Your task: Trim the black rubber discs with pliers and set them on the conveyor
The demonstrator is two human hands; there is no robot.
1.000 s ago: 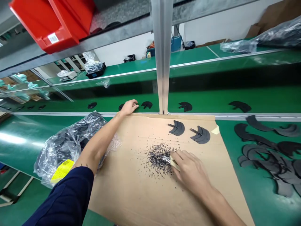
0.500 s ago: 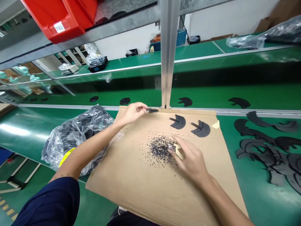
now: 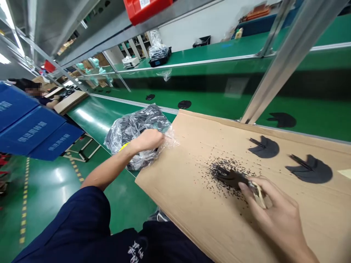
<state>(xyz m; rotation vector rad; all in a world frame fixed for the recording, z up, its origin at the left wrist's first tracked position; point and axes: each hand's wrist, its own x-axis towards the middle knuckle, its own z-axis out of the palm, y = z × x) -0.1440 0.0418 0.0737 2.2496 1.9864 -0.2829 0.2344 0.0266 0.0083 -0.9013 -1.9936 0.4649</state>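
My right hand [image 3: 276, 208] is closed around cream-handled nippers [image 3: 259, 195], and its thumb and fingers also pinch a flat black curved piece [image 3: 231, 178]. That piece hangs over a pile of small black bits [image 3: 216, 164] on the brown cardboard sheet [image 3: 186, 190]. On the left, my left hand [image 3: 150, 139] is curled at the open side of a clear plastic bag [image 3: 128, 126] full of black pieces. Its fingertips are hidden, so what they hold cannot be seen. Two black fan-shaped pieces [image 3: 264, 147] with thin stems lie on the cardboard's right side.
Beyond the cardboard's back edge, a slanting metal post [image 3: 276, 69] rises. More black pieces [image 3: 184, 104] lie on the green surface behind the rail. A red bin [image 3: 145, 9] sits on the shelf above. Blue boxes [image 3: 33, 124] and another person [image 3: 41, 96] are at the left.
The view has swung left. My left hand has gone from the cardboard's back edge, where it held a thin black piece, to the bag. A black piece now shows in my right hand with the nippers.
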